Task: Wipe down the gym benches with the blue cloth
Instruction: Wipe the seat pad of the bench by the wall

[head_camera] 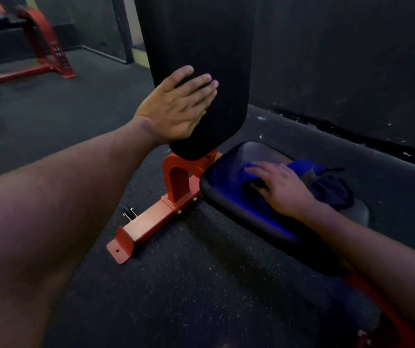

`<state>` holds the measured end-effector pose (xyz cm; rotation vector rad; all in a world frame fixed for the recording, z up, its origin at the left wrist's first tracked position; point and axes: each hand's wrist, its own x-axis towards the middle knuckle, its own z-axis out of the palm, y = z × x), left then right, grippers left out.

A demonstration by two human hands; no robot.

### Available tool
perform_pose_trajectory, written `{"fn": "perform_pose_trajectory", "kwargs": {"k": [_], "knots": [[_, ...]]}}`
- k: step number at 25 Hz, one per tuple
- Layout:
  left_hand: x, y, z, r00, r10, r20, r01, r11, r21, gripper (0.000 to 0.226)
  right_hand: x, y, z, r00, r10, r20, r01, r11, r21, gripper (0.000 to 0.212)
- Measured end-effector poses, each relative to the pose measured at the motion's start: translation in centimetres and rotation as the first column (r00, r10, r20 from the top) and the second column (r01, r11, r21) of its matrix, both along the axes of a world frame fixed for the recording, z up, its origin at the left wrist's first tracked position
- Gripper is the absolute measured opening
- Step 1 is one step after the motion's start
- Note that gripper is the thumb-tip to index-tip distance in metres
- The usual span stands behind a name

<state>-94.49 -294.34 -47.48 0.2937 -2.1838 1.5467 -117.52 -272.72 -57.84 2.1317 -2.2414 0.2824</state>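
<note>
A gym bench with a red frame (173,187) stands before me. Its black back pad (209,46) is raised nearly upright, and its black seat pad (229,209) lies low at the right. My left hand (176,106) lies flat with straight fingers against the left edge of the back pad. On the seat pad, my right hand (281,189) presses down on the blue cloth (304,169), fingers spread over it. Part of the cloth bunches out beyond the hand toward the far side of the seat.
A second bench with a red frame (48,46) stands at the far left. Dark speckled rubber flooring (176,285) surrounds the bench. A dark wall (352,59) runs close behind it, with a doorway post (126,33) at the back.
</note>
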Motion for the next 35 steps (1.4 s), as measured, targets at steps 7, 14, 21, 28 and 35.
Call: {"fn": "perform_pose_trajectory", "kwargs": {"k": [7,14,21,28,35], "knots": [[-0.5,-0.6,-0.7,0.995,-0.092,-0.035,0.09,0.995,-0.043,0.044,5.8,-10.2,-0.2,0.999,-0.002,-0.045,0.002,1.0,-0.012,0.039],[-0.1,-0.2,-0.7,0.999,-0.025,-0.034,0.025,1.0,0.001,0.046,2.3,2.3,0.4,0.952,0.3,0.065,-0.301,0.954,0.002,0.054],[0.1,-0.1,-0.5,0.999,0.041,-0.011,-0.041,0.999,-0.004,0.046,3.2,-9.9,-0.2,0.999,-0.049,0.022,0.05,0.997,-0.063,0.04],[0.3,4.8,0.8,0.946,0.308,0.099,-0.323,0.914,0.246,0.055,5.0,1.2,2.8,0.929,0.368,0.039,-0.37,0.921,0.123,0.041],[-4.8,29.6,-4.5,0.868,0.386,-0.311,0.186,0.329,0.926,0.061,4.3,23.1,5.7,0.618,-0.254,0.744,0.643,0.709,-0.291,0.026]]}}
